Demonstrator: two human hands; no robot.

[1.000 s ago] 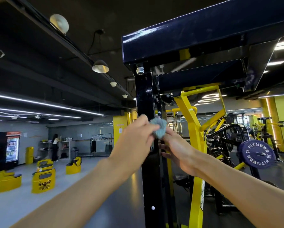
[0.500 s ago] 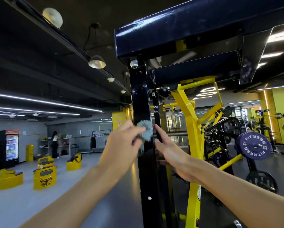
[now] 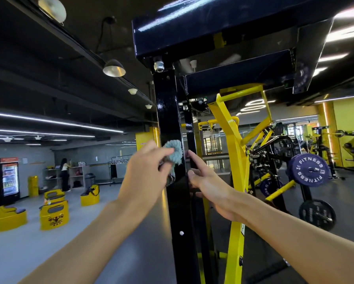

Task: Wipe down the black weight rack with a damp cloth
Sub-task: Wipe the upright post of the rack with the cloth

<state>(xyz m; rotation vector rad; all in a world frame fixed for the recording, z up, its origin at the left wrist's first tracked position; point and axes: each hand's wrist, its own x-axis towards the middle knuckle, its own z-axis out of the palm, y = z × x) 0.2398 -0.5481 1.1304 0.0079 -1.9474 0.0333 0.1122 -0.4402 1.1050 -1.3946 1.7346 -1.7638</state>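
Note:
The black weight rack's upright post (image 3: 168, 119) rises in the middle of the view under a glossy black top beam (image 3: 213, 23). My left hand (image 3: 145, 173) grips a small blue-grey cloth (image 3: 173, 153) and holds it against the post's front face at about mid height. My right hand (image 3: 209, 183) is just right of the post, fingers stretched out and loosely spread, fingertips close to the post's right edge; contact is unclear. It holds nothing.
A yellow machine frame (image 3: 235, 160) stands right behind the post, with blue weight plates (image 3: 308, 170) further right. Yellow seats (image 3: 53, 214) dot the grey floor at left. A person (image 3: 64, 174) stands by far shelves near a drinks fridge (image 3: 9, 177).
The cloth passed fully into my left hand and shifted left onto the post's front face. My right hand let go of it and opened beside the post.

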